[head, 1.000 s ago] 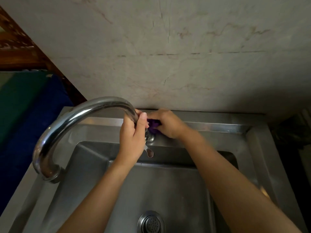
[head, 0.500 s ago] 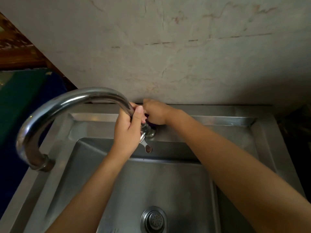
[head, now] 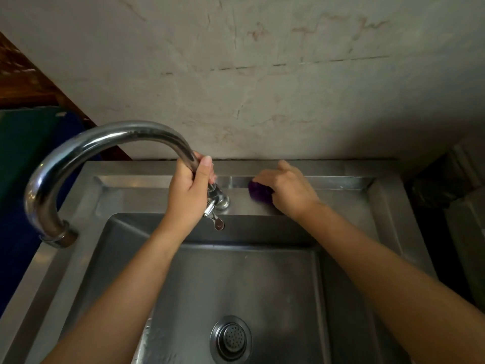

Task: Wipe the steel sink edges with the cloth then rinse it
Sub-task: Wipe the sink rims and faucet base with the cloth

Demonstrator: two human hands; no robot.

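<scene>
Purple cloth pressed onto steel sink back ledge, just right of tap base. Clamped under right hand, fingers curled over it. Left hand wrapped tight around curved faucet neck. Drain strainer in basin below.

Dim all over, dark in the corners. Shiny bright streaks on the curved tap. Bent-looking edges.
</scene>
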